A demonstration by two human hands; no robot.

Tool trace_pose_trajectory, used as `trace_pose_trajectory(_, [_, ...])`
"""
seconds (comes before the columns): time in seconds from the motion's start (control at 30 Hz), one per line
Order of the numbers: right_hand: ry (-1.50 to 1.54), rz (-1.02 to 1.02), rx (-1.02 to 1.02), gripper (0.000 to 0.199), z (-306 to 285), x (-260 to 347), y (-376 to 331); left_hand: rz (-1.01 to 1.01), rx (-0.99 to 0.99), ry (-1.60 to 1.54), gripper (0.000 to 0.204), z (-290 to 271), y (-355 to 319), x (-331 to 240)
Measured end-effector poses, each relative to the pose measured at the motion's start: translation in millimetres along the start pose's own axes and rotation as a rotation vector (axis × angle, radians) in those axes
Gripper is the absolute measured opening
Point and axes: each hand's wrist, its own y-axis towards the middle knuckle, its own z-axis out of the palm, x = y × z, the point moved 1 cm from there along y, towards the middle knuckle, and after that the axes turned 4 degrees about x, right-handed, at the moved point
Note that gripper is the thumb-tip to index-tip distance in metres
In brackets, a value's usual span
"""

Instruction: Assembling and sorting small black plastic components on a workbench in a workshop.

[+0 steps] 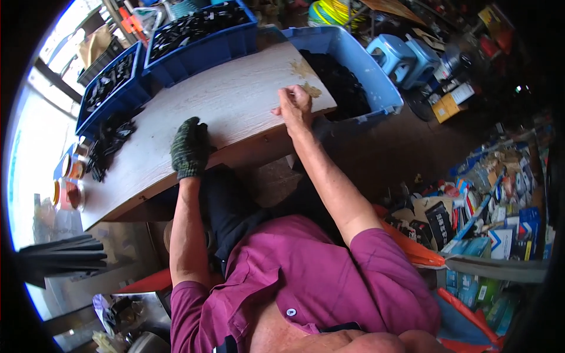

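A knitted dark green glove covers my left hand [190, 148], which rests by the near edge of the worn whitish table [235, 97]. Its fingers are bent together, and whatever may be inside them is hidden. My right hand [295, 107] is bare, over the table's right end beside a patch of peeled surface. Those fingers are curled closed, and I cannot make out anything in them. Left of the gloved hand lies a loose pile of black strip-like pieces [109, 144] on the tabletop.
Two blue crates, a larger one [203, 44] and a smaller one [112, 88], hold black pieces along the far left side. A big light-blue tub [376, 82] with dark contents stands right of the table. Jars [69, 194] sit at the left corner; blue stools [393, 59] and clutter lie right.
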Motion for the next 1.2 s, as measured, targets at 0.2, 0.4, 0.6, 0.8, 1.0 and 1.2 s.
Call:
trace_pose_trajectory(0.2, [0.087, 0.049, -0.012, 0.012, -9, -8, 9, 0.066, -0.085, 0.025, 0.028, -2, 4, -9])
trace_pose_trajectory(0.4, [0.102, 0.205, -0.042, 0.017, -5, 9, 20, -0.267, 0.110, -0.558, 0.033, -16, 9, -14])
trace_pose_trajectory(0.6, [0.004, 0.140, -0.133, 0.023, -5, -3, 65, 0.248, -0.348, -0.009, 0.053, -45, 102, -15])
trace_pose_trajectory(0.8, [-0.192, 0.086, -0.137, 0.029, 9, -15, 81, 0.210, -0.348, 0.163, 0.069, -43, 203, 3])
trace_pose_trajectory(1.0, [-0.241, 0.011, -0.146, 0.024, 11, -5, 74, 0.333, -0.122, 0.257, 0.064, -22, 277, 25])
trace_pose_trajectory(1.2, [-0.230, 0.030, -0.119, 0.020, 24, -7, 71, 0.560, -0.240, 0.170, 0.030, -8, 304, 53])
